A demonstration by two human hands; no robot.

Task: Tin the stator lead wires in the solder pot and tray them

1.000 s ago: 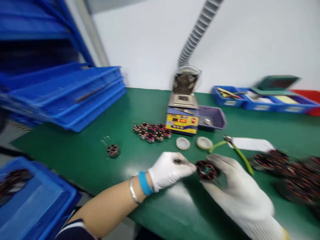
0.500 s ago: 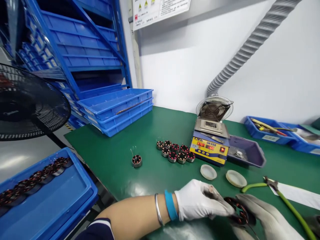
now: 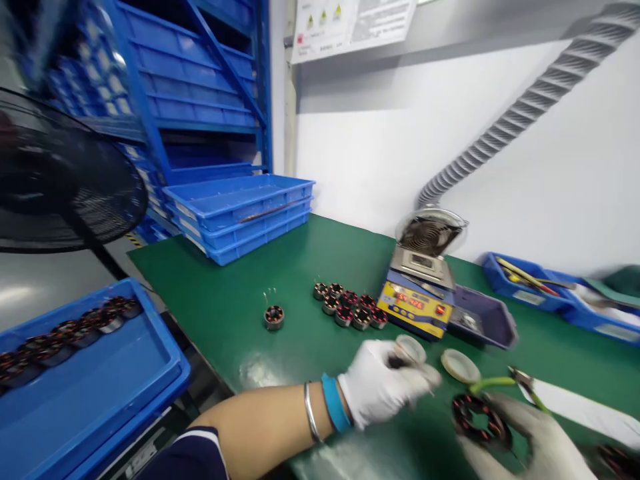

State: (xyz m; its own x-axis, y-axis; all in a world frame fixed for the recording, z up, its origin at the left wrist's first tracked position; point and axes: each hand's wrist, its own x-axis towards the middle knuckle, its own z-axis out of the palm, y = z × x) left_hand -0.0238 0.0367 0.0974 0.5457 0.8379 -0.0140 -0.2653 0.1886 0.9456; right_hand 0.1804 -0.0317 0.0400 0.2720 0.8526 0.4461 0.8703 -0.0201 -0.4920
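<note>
My right hand (image 3: 533, 433), in a white glove, grips a motor stator (image 3: 480, 421) with dark coils and copper windings at the lower right. To its left and apart from it, my left hand (image 3: 377, 383), also gloved, is closed with fingertips drawn together. Motion blur hides whatever may be between them. Beyond the left hand lie two shallow round pale lids (image 3: 461, 366). Green-handled pliers (image 3: 521, 379) lie just behind the stator. Another stator (image 3: 273, 318) with upright wire ends stands alone on the green table, left of a cluster of several stators (image 3: 345, 313).
A solder pot (image 3: 414, 303) with a lit display stands before a round fan hood (image 3: 431, 233) and grey duct. Beside it is a purple tray (image 3: 483, 317). Stacked blue crates (image 3: 240, 223) stand at back left; a blue bin (image 3: 100, 393) holds more stators. A black fan (image 3: 65, 180) stands left.
My left hand has come away from the stator, moving left and slightly up. My right hand keeps hold of the stator. The view has shifted a little.
</note>
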